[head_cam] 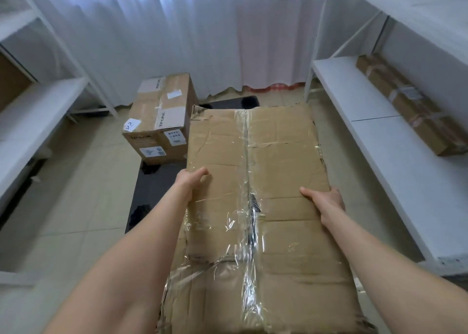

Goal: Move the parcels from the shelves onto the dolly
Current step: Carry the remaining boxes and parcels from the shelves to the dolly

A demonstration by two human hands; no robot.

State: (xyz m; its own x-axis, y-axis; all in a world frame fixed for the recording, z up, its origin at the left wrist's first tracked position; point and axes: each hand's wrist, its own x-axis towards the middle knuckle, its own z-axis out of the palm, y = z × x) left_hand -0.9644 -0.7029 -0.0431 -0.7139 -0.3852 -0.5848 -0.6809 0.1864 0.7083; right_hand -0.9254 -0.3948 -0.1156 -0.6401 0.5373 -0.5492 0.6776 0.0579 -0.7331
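- The left shelf (38, 98) is white. On an upper tier, a brown carton (10, 80) is cut off by the frame edge, so its shape cannot be made out.
- A taped box (162, 115) printed TP-LINK stands on the far left corner of the black dolly (152, 189). Its white labels (174, 137) are too small to read.
- The dolly lies on the floor (76, 194) between the shelves, and most of its right side is hidden under the parcel.
- The left hand (190, 181) grips the parcel's left edge, thumb on top, with the fingers curled under and out of sight.
- The parcel (253, 181) is big, creased and wrapped in clear tape. Its near end runs off the bottom of the frame. Whether it rests on the dolly or hangs above it cannot be told.
- The right hand (326, 202) grips the right edge, thumb on top, with the fingers clamped round the side and hidden.
- On the right shelf (379, 136), a long parcel (410, 105) lies at the back of the low tier, with its near end cut off.
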